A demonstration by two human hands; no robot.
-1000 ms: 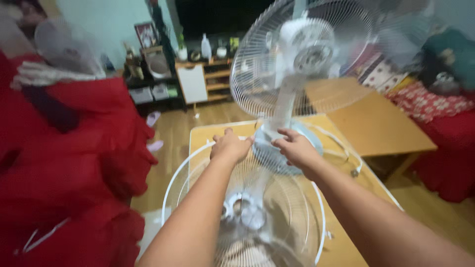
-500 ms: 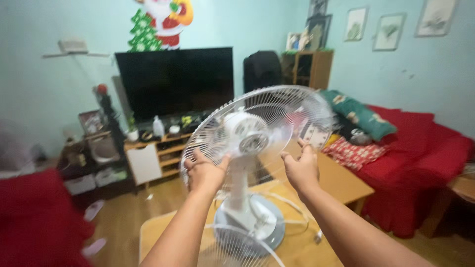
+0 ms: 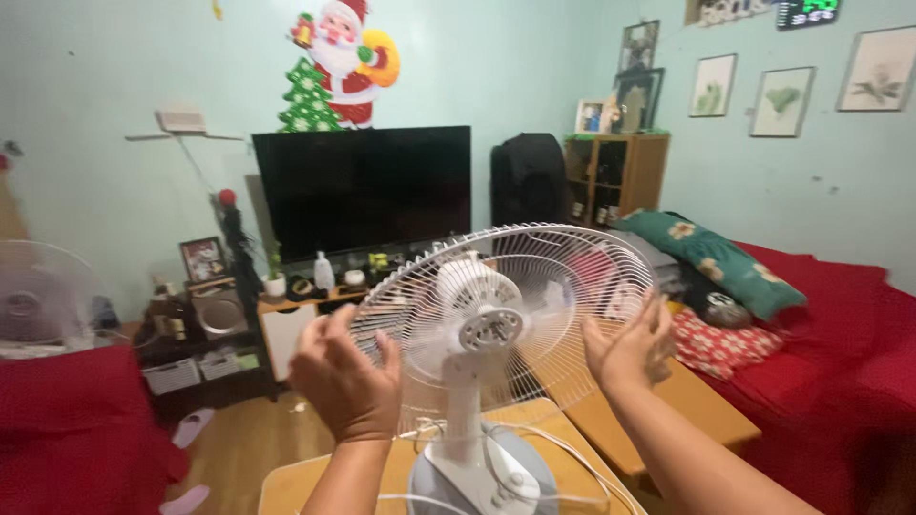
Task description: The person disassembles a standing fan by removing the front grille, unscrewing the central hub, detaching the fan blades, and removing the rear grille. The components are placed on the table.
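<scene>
Scene: living rm, pale green walls; a person stands over a white pedestal fan w/ both arms reaching into centre frame.
Fan: rear wire guard (image 3: 534, 286) sits on the motor housing (image 3: 474, 298), centre frame, tilted back; no blades visible on the hub; stem runs down to the round base (image 3: 487, 472) at bottom centre.
Left hand (image 3: 345, 381): lower centre-left, fingers spread and curled, at the guard's left rim; contact can't be told.
Right hand (image 3: 632, 345): centre-right, palm open, fingers spread against the guard's right rim.
Support: base rests on a light wooden table (image 3: 286, 486), bottom edge; white cord loops round it.
Progress: judged part-way. Rear guard looks seated, both hands steadying it; blades and front guard not on, as far as seen.
Backdrop: black TV (image 3: 363, 186) upper centre, a paper Santa above it; red sofa (image 3: 840, 334) at right; second fan (image 3: 43, 300) at far left edge.
</scene>
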